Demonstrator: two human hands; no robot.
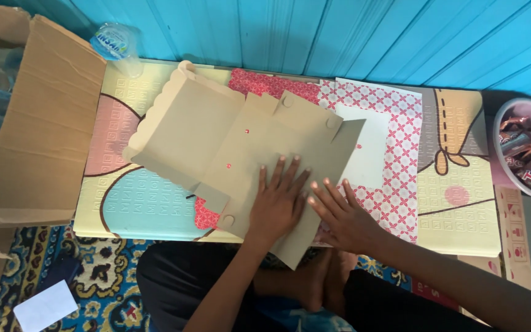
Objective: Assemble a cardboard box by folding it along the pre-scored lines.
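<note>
A flat, unfolded brown card box blank (216, 135) with scalloped edges lies on a pastel foam mat (462, 209). My left hand (278, 200) presses flat on its lower right flap, fingers spread. Beside it, my right hand (345, 215) rests flat with fingers apart on the flap's edge and on the sheet below. Under the blank lies a second sheet with a red and white pattern (394, 154). Neither hand grips anything.
A large open cardboard carton (38, 123) stands at the left. A clear plastic water cup (115, 46) sits at the mat's far left corner. At the right is a pink bowl (500, 172) of wrapped snacks. A blue wooden wall runs behind, and a patterned rug (93, 270) lies below.
</note>
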